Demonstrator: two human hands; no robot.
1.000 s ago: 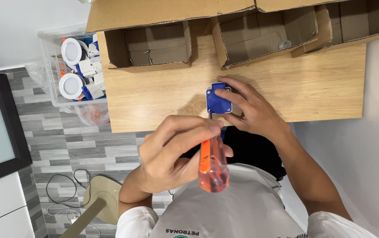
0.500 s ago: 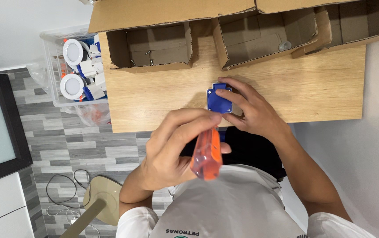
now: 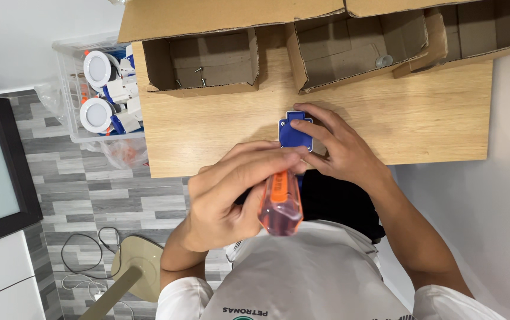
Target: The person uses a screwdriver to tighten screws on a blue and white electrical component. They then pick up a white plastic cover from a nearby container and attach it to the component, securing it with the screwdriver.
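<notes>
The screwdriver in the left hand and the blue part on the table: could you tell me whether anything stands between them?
Nothing visible does. The left hand grips the orange-handled screwdriver, which points at the blue part; its tip is hidden behind the fingers. The right hand holds that part on the wooden table, fingers at its edges.

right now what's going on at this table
A person sits at a wooden table. The left hand grips a screwdriver by its orange handle, pointed toward a small blue part that the right hand steadies on the table near its front edge. Open cardboard boxes line the far side.
</notes>
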